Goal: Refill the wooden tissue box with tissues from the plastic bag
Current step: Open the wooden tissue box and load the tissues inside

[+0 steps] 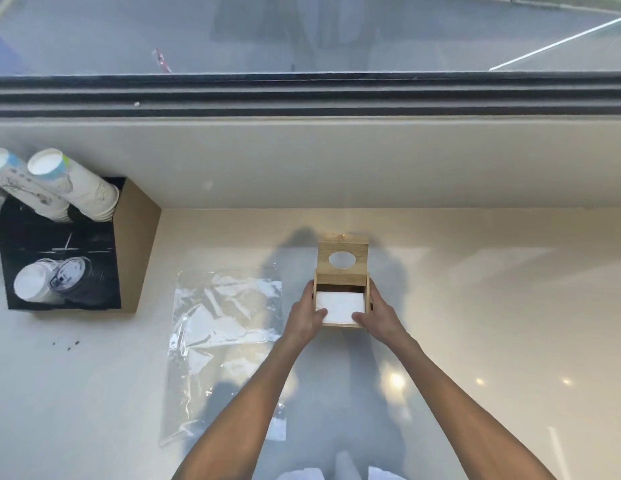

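Note:
The wooden tissue box (341, 281) stands on the glossy counter with its lid (342, 258) tipped up at the back; the lid has an oval hole. A white stack of tissues (339, 306) lies inside the box. My left hand (306, 315) is at the box's left side with its thumb on the tissues. My right hand (377, 315) is at the right side, thumb also on the tissues. The clear plastic bag (220, 344) lies flat on the counter to the left of the box and looks nearly empty.
A black and cardboard holder (129, 258) with paper cups (73, 188) and lids stands at the left. A beige sill and a window frame (309, 95) run along the back. Small dark crumbs (68, 344) lie near the holder.

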Demonstrator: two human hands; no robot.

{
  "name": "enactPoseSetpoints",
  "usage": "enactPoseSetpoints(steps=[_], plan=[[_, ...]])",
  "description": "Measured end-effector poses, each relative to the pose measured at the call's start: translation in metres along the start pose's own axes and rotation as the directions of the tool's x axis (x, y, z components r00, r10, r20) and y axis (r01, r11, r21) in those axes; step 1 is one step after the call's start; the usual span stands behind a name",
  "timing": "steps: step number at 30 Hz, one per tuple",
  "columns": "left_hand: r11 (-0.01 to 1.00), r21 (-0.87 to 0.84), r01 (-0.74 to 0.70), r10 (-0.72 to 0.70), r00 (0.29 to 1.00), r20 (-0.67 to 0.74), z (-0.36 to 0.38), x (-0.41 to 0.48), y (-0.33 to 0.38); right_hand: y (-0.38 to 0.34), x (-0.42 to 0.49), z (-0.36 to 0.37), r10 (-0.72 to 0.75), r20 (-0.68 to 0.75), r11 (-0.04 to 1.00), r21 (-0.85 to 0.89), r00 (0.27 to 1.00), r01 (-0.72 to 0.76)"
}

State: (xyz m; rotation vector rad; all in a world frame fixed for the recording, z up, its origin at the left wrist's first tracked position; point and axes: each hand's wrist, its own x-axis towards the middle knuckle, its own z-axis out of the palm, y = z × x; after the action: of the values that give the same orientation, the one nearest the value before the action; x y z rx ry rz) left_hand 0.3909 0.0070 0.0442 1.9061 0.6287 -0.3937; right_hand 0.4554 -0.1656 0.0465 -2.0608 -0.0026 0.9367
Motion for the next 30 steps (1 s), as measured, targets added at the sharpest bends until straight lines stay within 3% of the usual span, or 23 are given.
enactPoseSetpoints(steps=[3,7,11,13,16,19,22,25,30], plan=[[1.000,0.002,-0.001,0.001,0.999,0.041,-0.002,0.012,0.002,-0.003,0.007,-0.012,-0.020,0.045,1.000,-0.007,0.999,0.021],[0.975,-0.217,0.038,-0.015,0.994,0.109,-0.012,0.019,0.004,0.001,0.002,-0.024,0.017,0.167,0.971,0.234,0.986,-0.056],[0.858,-0.482,0.179,-0.059,0.966,0.253,-0.031,0.027,0.036,-0.022,0.014,-0.039,0.081,0.266,0.744,0.625,0.961,-0.236],[0.802,-0.553,0.226,-0.080,0.958,0.275,-0.036,0.030,0.040,-0.029,0.021,-0.042,0.093,0.268,0.653,0.710,0.959,-0.262],[0.682,-0.678,0.275,-0.120,0.956,0.267,-0.036,0.036,0.030,-0.026,0.028,-0.042,0.129,0.253,0.600,0.750,0.959,-0.279],[0.683,-0.680,0.267,-0.144,0.962,0.234,-0.035,0.023,0.025,-0.023,0.022,-0.037,0.119,0.236,0.702,0.667,0.964,-0.250],[0.738,-0.659,0.143,-0.103,0.990,0.100,-0.023,0.017,0.007,-0.009,0.023,-0.028,0.025,0.145,0.796,0.596,0.989,-0.107],[0.742,-0.661,0.109,-0.106,0.993,0.044,-0.011,0.002,-0.002,-0.004,0.012,-0.015,-0.001,0.044,0.842,0.538,0.999,-0.023],[0.842,-0.539,-0.004,0.005,1.000,-0.001,0.004,-0.007,-0.003,0.006,0.007,0.002,-0.039,-0.064,0.874,0.481,0.997,0.065]])
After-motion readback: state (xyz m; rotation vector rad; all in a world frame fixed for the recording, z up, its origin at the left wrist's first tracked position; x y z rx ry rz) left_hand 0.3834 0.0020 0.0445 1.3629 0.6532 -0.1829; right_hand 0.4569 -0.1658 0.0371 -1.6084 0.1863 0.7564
